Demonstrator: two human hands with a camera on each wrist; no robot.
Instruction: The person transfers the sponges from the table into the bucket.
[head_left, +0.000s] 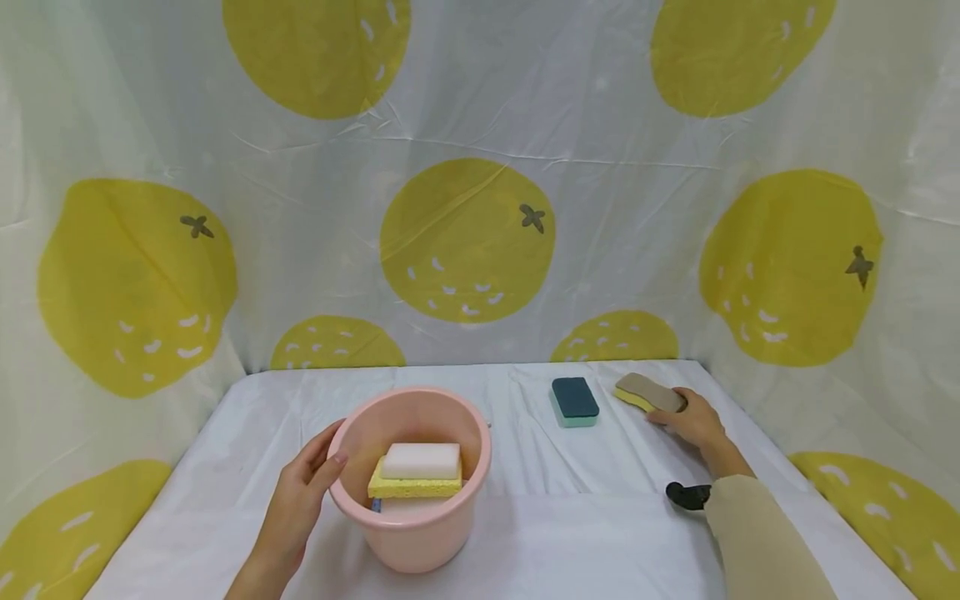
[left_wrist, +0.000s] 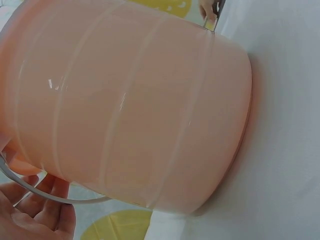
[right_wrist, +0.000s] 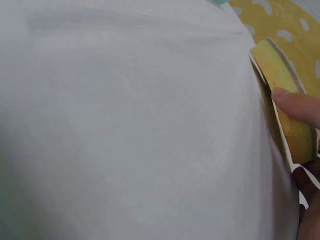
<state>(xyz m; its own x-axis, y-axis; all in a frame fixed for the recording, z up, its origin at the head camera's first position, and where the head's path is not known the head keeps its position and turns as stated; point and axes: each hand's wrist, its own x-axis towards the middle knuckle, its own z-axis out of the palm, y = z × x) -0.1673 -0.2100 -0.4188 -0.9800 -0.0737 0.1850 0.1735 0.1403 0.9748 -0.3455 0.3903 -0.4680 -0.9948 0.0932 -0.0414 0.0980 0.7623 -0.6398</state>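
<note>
A pink bucket (head_left: 420,546) stands on the white cloth. My left hand (head_left: 296,496) holds its rim at the left, thumb over the edge and fingers on the outside. The bucket's pale handle (left_wrist: 75,201) passes across the fingers in the left wrist view. Inside the bucket lie a white block-shaped sponge (head_left: 422,461) and a yellow sponge (head_left: 412,490) beneath it. At the far right, my right hand (head_left: 697,421) grips a yellow sponge with a grey-brown top (head_left: 648,392). In the right wrist view the thumb presses against that sponge's yellow side (right_wrist: 280,70), close to the cloth.
A green sponge with a dark top (head_left: 575,398) lies left of my right hand. White cloth (head_left: 570,542) covers the table. A curtain with yellow fruit prints (head_left: 468,242) closes off the back and both sides.
</note>
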